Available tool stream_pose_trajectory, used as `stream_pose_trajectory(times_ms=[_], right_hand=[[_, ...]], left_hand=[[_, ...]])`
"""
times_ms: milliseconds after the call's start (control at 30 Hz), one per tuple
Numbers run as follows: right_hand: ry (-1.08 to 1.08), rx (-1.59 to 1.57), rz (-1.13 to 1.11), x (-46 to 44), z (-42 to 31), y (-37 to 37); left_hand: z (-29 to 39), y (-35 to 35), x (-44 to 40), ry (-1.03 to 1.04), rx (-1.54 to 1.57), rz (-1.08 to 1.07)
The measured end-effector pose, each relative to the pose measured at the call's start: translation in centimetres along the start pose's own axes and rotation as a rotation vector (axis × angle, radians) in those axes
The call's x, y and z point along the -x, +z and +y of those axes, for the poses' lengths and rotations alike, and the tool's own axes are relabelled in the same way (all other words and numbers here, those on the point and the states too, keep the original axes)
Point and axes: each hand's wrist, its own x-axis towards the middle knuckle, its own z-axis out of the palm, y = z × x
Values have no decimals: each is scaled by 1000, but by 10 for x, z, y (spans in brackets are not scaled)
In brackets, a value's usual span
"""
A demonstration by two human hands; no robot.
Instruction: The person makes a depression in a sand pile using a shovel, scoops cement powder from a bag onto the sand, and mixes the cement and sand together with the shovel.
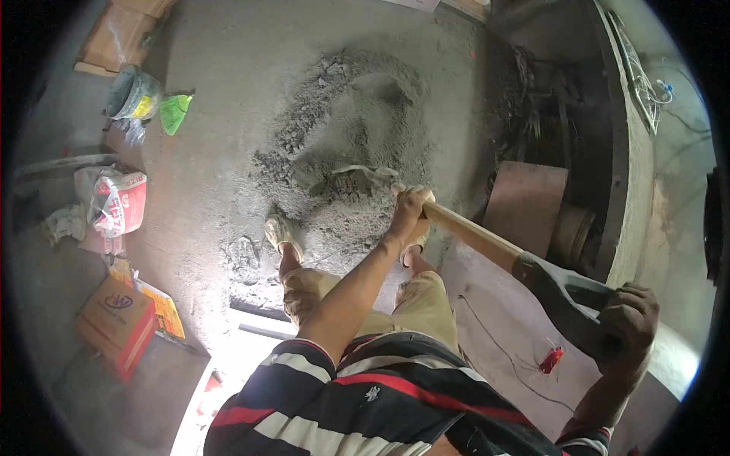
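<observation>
With both hands I hold a shovel by its wooden shaft (475, 239) and dark D-shaped handle (544, 277). My left hand (413, 209) is closed around the lower shaft, above the pile. My right hand (630, 323) grips the handle at the far right. The blade (365, 172) shows only as a pale edge, mostly hidden in a grey heap of wet mortar or cement mix (365, 133). My feet, in clogs (283, 232), stand at the heap's near edge.
At left are a bucket (131, 95), a green brush head (175, 112), a red-and-white sack (120, 201) and a cardboard box (116, 323). Boards (526, 205) lean by a dark recess at right. A wire (498, 342) and a red item (551, 359) lie near my right side.
</observation>
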Motion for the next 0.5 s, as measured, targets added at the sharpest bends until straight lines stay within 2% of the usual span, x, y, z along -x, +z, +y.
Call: stream_pose_trajectory(times_ms=[100, 167, 233, 267, 333, 400, 433, 500], right_hand=[[40, 22, 72, 17, 0, -3], [91, -79, -21, 7, -10, -5], [78, -19, 126, 4, -9, 9], [76, -19, 128, 1, -7, 13], [-74, -48, -33, -2, 4, 17], [-60, -91, -90, 0, 22, 6], [-50, -97, -75, 1, 32, 0], [-21, -89, 99, 6, 52, -21]], left_hand=[[-2, 12, 19, -41, -55, 25], [3, 10, 24, -40, -28, 46], [16, 1, 29, -62, -26, 30], [14, 2, 34, -79, -22, 22], [5, 4, 31, -81, -24, 22], [1, 8, 27, -107, 7, -50], [4, 11, 20, -100, 12, -50], [27, 1, -14, -40, 18, -102]])
